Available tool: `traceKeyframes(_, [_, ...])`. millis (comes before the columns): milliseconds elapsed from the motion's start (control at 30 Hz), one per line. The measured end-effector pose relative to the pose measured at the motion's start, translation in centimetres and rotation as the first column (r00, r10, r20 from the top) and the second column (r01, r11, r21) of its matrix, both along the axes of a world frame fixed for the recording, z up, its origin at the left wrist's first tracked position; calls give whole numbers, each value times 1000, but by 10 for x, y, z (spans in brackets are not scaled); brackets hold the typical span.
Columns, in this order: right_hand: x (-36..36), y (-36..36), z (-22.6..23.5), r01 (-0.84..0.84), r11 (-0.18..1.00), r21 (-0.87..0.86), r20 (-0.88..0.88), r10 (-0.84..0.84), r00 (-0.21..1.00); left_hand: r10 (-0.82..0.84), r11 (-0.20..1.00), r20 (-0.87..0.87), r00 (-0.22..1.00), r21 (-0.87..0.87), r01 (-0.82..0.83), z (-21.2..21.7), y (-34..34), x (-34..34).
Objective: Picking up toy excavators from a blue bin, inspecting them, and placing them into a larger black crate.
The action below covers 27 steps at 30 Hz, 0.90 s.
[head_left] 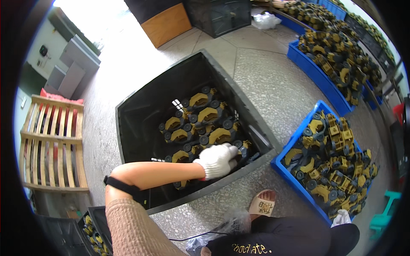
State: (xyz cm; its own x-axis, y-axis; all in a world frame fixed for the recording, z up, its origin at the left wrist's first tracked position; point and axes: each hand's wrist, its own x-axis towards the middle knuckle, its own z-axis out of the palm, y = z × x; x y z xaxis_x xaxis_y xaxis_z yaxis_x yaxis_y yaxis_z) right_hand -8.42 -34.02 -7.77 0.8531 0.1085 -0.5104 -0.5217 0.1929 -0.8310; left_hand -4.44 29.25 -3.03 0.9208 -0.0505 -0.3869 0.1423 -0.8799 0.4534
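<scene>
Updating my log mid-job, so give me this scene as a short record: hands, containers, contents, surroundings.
Left hand: white-gloved, inside the black bin, among wheeled pieces; grip unclear
Right hand: white-gloved, partly hidden, at the blue crate's near edge; grip unclear
Black bin: on the floor, yellow-and-black wheeled pieces at the bottom
Blue crate: right of the bin, heaped with similar pieces
Far left: wooden pallet
Far right: green plastic item, beyond the crate
</scene>
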Motion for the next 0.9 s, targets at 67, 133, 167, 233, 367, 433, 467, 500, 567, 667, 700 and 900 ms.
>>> traceKeyframes(67, [-3,0,-2,5,999,49,20,-6,1000,6,998,76,997,58,-11,19,6,7])
traceKeyframes(133, [-5,6,0,-5,995,97,32,2,999,103,991,265,959,58,-123,42,8,20])
traceKeyframes(167, [-8,8,5,6,995,101,39,-10,999,132,989,395,909,15,-150,62,0,29])
traceKeyframes(233, [-3,29,29,-118,993,-3,126,118,985,167,986,634,755,-102,-132,98,-20,35])
traceKeyframes(367, [2,39,38,-194,981,32,50,192,980,-29,989,729,684,-79,126,152,-98,38])
traceKeyframes(433, [1,54,49,-104,993,50,11,103,995,-280,940,755,593,90,329,143,-137,47])
traceKeyframes(467, [-1,55,53,-120,992,30,11,119,993,-336,911,683,649,61,408,134,-159,54])
traceKeyframes(500, [-3,52,56,-139,990,14,12,139,990,-397,878,603,692,31,478,125,-180,61])
traceKeyframes(567, [-9,34,55,-241,970,17,-44,242,969,-490,849,406,772,22,527,89,-218,79])
traceKeyframes(667, [-12,37,48,-215,971,101,-53,221,974,-484,863,324,813,22,505,31,-253,100])
traceKeyframes(700, [-15,36,50,-185,978,95,-75,193,978,-492,865,385,781,116,488,13,-263,115])
traceKeyframes(900, [-36,6,57,-204,976,79,-7,205,979,-236,951,582,778,303,62,-16,-288,192])
